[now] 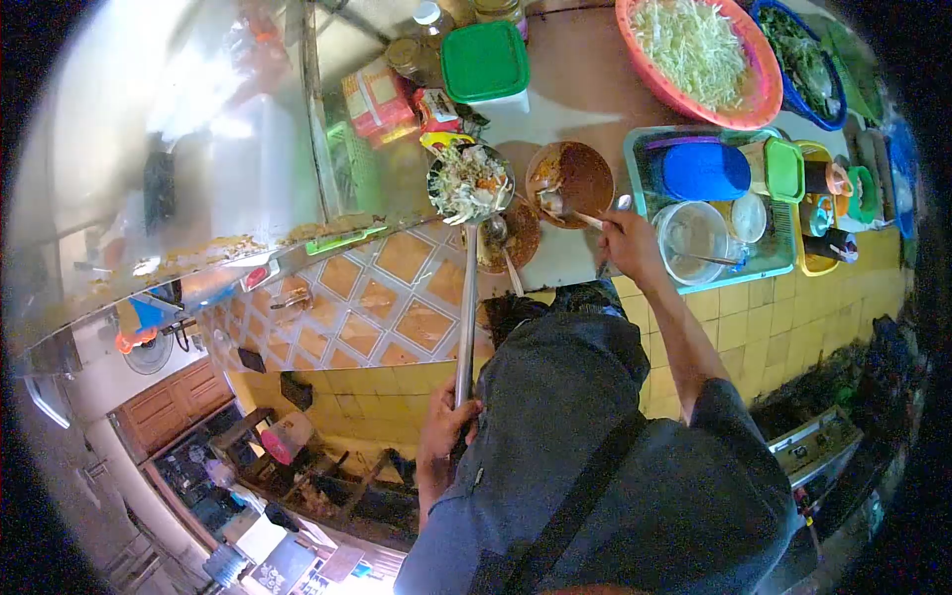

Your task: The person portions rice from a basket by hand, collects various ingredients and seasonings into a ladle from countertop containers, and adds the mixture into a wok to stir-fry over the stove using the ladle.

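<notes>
Kitchen surface [585, 74], brown, above yellow tiles [739, 315]: one long metal ladle [468, 307], left of centre, far end heaped with loose pale shreds [471, 183], handle clasped toward its near end in the grip of the left hand [445, 426]. Handling, presumably: stiff, smooth, far-heavy when loaded, contents apt to spill; best held firmly by the handle, head level. Beside its head, one sauce bowl [593, 183], with a spoon [587, 220] grasped in the right hand's [630, 245] grip; one second bowl [525, 238], nearer; outward, one green-lidded tub [485, 59], far, and one tray [773, 263] of containers, right.
</notes>
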`<state>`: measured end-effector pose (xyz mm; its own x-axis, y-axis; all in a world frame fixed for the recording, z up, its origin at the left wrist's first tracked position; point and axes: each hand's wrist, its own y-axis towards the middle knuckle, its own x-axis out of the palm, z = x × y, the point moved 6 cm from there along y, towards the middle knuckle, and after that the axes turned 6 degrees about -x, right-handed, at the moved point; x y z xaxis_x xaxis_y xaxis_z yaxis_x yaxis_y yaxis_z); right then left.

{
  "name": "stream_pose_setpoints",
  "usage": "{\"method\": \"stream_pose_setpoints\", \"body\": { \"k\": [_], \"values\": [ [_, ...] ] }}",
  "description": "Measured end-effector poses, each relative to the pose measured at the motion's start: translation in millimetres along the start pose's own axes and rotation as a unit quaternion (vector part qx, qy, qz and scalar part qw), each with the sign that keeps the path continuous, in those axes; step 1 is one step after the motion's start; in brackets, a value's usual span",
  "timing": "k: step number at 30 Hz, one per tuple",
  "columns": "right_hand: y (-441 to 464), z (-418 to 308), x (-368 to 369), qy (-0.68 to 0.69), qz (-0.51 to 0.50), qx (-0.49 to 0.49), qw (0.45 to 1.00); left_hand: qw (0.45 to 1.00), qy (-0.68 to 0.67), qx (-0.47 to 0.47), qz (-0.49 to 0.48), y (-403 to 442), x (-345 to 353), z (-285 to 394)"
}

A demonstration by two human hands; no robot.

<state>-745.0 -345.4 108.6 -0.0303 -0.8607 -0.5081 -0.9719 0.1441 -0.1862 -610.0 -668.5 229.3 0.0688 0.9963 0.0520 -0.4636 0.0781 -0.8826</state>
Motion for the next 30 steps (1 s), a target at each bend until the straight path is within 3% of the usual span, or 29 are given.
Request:
{"method": "stream_pose_setpoints", "body": {
  "k": [1,3,4,6,7,8,9,15,19,21,24,28,30],
  "values": [
    [-3.3,-5.1,-2.8,0.000,0.002,0.000,1.000,1.000,-0.011,-0.007,0.003,0.6,-1.7,-1.5],
    [-16.6,0.0,-2.1,0.243,0.000,0.196,0.950,1.000,0.007,-0.008,0.002,0.5,-0.8,3.9],
    [-17.5,6.8,-0.2,0.244,0.001,0.195,0.950,1.000,0.023,-0.009,0.002,0.3,-1.0,5.6],
    [-16.6,16.3,-10.7,0.120,0.076,0.123,0.982,1.000,0.018,-0.003,-0.003,1.2,-5.2,1.9],
    [-17.0,17.0,-10.9,0.119,0.077,0.124,0.982,1.000,0.012,0.002,-0.007,1.4,-7.1,-0.2],
    [-15.0,5.0,-21.0,-0.048,0.114,0.040,0.991,1.000,0.013,0.001,-0.009,2.2,-8.3,-1.3],
    [-14.4,-10.4,-26.6,-0.215,0.148,-0.045,0.964,1.000,0.004,0.000,-0.012,3.3,-9.1,-2.0],
    [-6.3,-3.0,-4.3,-0.261,0.029,-0.069,0.962,1.000,0.009,0.003,-0.017,3.4,-15.1,1.9],
    [-4.7,-13.8,-13.5,-0.233,0.016,-0.102,0.967,1.000,0.018,0.009,-0.023,1.6,-14.6,3.2],
    [-0.3,-15.6,-23.8,-0.202,0.106,-0.162,0.960,0.999,0.024,0.014,-0.029,3.2,-16.5,0.5],
    [6.1,-22.8,-24.3,-0.218,0.132,-0.170,0.952,0.999,0.024,0.013,-0.036,3.2,-17.4,-2.3],
    [8.8,2.6,-9.1,-0.211,0.075,-0.185,0.957,0.999,0.026,0.008,-0.030,1.5,-16.1,1.0],
    [7.0,8.6,-10.2,-0.203,0.055,-0.133,0.969,0.999,0.029,0.009,-0.035,0.0,-14.3,3.9]
  ]
}}
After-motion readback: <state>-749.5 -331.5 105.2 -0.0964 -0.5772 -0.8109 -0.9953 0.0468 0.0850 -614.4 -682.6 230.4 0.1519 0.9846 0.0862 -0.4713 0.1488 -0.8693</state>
